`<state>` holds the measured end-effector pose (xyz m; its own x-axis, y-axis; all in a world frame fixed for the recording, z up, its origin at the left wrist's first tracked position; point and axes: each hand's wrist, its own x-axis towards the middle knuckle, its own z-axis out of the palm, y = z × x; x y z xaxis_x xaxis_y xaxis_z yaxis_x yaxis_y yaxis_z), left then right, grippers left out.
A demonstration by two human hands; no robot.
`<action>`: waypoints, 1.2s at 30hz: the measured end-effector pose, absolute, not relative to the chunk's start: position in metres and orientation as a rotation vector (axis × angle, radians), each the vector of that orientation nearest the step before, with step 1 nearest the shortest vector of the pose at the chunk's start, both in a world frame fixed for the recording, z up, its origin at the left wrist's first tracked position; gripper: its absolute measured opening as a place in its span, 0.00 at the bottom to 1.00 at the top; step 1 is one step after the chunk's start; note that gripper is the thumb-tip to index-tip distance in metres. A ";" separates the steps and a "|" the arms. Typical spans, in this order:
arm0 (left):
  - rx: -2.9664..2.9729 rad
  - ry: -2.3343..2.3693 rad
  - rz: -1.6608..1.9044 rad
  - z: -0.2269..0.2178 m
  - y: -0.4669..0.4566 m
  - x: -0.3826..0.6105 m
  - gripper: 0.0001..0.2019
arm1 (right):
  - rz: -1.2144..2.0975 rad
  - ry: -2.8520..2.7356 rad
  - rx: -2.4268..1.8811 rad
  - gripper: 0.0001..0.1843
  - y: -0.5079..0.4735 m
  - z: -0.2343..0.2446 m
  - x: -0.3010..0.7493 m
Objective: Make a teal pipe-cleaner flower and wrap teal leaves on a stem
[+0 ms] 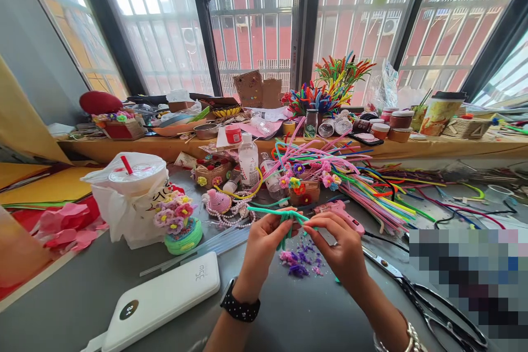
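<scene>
My left hand (264, 242) and my right hand (340, 245) are both pinched on a teal pipe cleaner (284, 215) that is twisted into loops between them, held just above the grey table (82, 297). A black watch sits on my left wrist, a bracelet on my right. Below my hands lies a small heap of purple pipe-cleaner scraps (299, 263). A pink glue gun (340, 212) lies just behind my right hand.
White power bank (165, 300) at front left, clear glue sticks (198, 250), scissors (433, 302) at right. A bagged drink cup (130, 192), a green spool with pipe-cleaner flowers (181, 225), a fan of coloured pipe cleaners (371, 192), bottles and baskets crowd the back.
</scene>
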<state>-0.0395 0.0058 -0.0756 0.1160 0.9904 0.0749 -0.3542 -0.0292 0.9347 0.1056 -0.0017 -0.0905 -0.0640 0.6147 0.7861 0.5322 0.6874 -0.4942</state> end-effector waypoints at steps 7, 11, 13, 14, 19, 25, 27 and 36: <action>1.120 0.873 1.353 -0.082 0.009 -0.036 0.12 | -0.054 -1.792 -0.836 0.06 -0.005 -0.093 0.098; 1.259 0.984 1.376 -0.085 0.009 -0.035 0.11 | -0.090 -1.829 -0.807 0.06 -0.006 -0.092 0.097; 1.333 1.009 1.366 -0.086 0.009 -0.034 0.11 | -0.062 -1.823 -0.814 0.06 -0.006 -0.092 0.097; 1.367 1.017 1.357 -0.086 0.009 -0.034 0.11 | -0.037 -1.815 -0.822 0.06 -0.006 -0.092 0.097; 1.585 1.074 1.295 -0.087 0.010 -0.036 0.10 | 0.125 -1.789 -0.847 0.05 -0.006 -0.089 0.101; 1.810 1.034 1.102 -0.088 0.011 -0.039 0.11 | 0.354 -1.683 -0.905 0.05 -0.004 -0.081 0.112; 1.840 0.992 1.023 -0.086 0.010 -0.040 0.11 | 0.459 -1.612 -0.930 0.04 -0.002 -0.080 0.115; 1.717 0.779 0.970 -0.075 0.002 -0.040 0.09 | 1.137 -1.122 -0.853 0.07 0.008 -0.091 0.115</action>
